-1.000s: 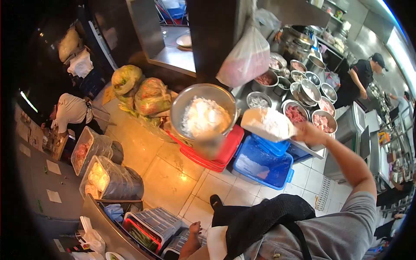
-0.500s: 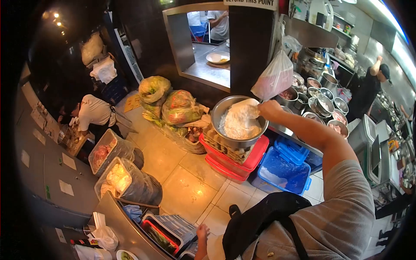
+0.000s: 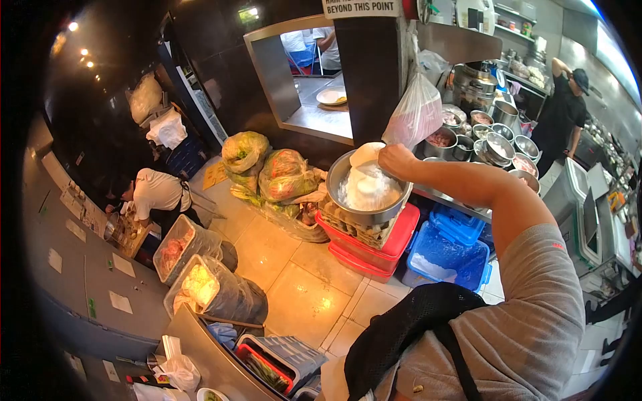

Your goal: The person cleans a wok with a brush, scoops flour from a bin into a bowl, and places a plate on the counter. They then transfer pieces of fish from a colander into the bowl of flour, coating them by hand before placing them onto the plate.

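Observation:
My right hand point(image 3: 396, 162) is closed at the rim of a wide metal bowl point(image 3: 338, 167), gripping a white scoop point(image 3: 365, 154) whose far end dips inside. White powder that looks like flour point(image 3: 369, 191) is heaped in this bowl. Under it are stacked egg trays point(image 3: 382, 231), resting on a red lidded tub point(image 3: 402, 239). To the right on the floor, a blue bin point(image 3: 476, 262) has white powder in its bottom. My left hand is out of view.
Bagged vegetables point(image 3: 286, 175) lie left of the red tub. Two lined bins point(image 3: 251, 297) stand farther left, near a bending co-worker point(image 3: 159, 195). Metal pots point(image 3: 500, 147) crowd the right counter, below a hanging plastic bag point(image 3: 416, 110). Another person point(image 3: 564, 120) stands beyond.
My right hand has shifted slightly left with the scoop, which has gone from lying over the powder to the bowl's far rim. My left hand has left the view.

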{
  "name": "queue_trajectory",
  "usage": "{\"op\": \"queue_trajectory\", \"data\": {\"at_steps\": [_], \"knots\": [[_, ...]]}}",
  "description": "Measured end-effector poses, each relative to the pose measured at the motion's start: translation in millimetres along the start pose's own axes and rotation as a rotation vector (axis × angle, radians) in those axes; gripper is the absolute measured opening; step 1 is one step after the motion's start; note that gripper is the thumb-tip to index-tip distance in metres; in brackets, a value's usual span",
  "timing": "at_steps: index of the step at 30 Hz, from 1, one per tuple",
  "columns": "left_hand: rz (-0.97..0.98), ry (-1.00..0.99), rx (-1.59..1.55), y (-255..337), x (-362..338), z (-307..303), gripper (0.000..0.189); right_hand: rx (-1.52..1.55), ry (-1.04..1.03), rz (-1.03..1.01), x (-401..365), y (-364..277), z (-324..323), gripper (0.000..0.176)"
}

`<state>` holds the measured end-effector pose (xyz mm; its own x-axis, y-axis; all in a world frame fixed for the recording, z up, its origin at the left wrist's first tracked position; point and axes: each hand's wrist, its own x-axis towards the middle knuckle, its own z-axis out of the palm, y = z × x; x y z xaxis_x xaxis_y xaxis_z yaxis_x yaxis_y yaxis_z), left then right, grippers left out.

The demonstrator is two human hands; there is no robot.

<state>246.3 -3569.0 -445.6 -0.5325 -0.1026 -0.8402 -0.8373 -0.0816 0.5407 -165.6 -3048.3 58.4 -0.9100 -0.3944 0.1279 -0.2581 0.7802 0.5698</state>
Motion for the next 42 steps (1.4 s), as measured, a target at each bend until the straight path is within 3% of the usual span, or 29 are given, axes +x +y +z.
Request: {"op": "queue_trajectory", "data": {"at_steps": [7, 10, 11, 13, 17, 20, 25, 27, 29, 31, 32, 34, 35, 37, 38, 39, 40, 41, 42], "knots": [[0.038, -0.021, 0.118, 17, -5, -2, 0.035, 0.026, 0.093, 0.192, -43, 27, -17, 0.016], [0.041, -0.030, 0.182, 25, -6, -2, 0.036, 0.645, -0.015, 0.509, -78, 41, -10, 0.034], [0.042, -0.036, 0.210, 29, -6, -3, 0.037, 0.652, -0.030, 0.529, -95, 43, -7, 0.034], [0.046, -0.046, 0.256, 39, -5, -3, 0.037, 0.981, -0.017, 0.592, -134, 45, 1, 0.039], [0.068, -0.083, 0.384, 62, 9, 5, 0.039, 1.200, 0.001, 0.640, -243, 34, 26, 0.041], [0.103, -0.086, 0.460, 90, 5, 33, 0.040, 1.409, -0.135, 0.680, -330, 26, 41, 0.036], [0.169, -0.066, 0.584, 118, -29, 86, 0.042, 1.458, -0.517, 0.719, -448, -18, 179, 0.035], [0.182, -0.049, 0.644, 118, -45, 108, 0.043, 1.269, -0.716, 0.701, -479, -59, 284, 0.039], [0.173, -0.023, 0.696, 112, -54, 130, 0.044, 1.071, -0.838, 0.799, -491, -107, 374, 0.051], [0.116, 0.021, 0.700, 98, -54, 147, 0.046, 1.073, -0.905, 0.865, -483, -135, 434, 0.060], [0.183, -0.055, 0.593, 89, -56, 147, 0.047, 1.098, -0.913, 0.854, -476, -150, 457, 0.060], [0.205, -0.033, 0.590, 64, -59, 146, 0.047, 0.908, -0.689, 1.133, -458, -182, 495, 0.069], [0.240, -0.036, 0.571, 51, -60, 148, 0.048, 0.931, -0.690, 1.119, -441, -194, 519, 0.069], [0.306, -0.106, 0.628, 41, -92, 168, 0.051, 1.813, -0.398, 1.657, -412, -222, 582, 0.080], [0.282, -0.108, 0.693, 37, -105, 175, 0.051, 1.828, -0.398, 1.643, -396, -217, 575, 0.080], [0.244, -0.111, 0.753, 33, -119, 181, 0.052, 2.282, 0.098, 2.017, -373, -204, 553, 0.085], [0.210, -0.112, 0.796, 29, -131, 187, 0.052, 2.667, 0.776, 2.313, -357, -193, 543, 0.090], [0.177, -0.113, 0.829, 27, -142, 192, 0.053, 2.697, 0.773, 2.294, -350, -187, 549, 0.090], [0.152, -0.109, 0.854, 25, -150, 196, 0.053, 2.750, 1.078, 2.202, -349, -186, 558, 0.090]]}}
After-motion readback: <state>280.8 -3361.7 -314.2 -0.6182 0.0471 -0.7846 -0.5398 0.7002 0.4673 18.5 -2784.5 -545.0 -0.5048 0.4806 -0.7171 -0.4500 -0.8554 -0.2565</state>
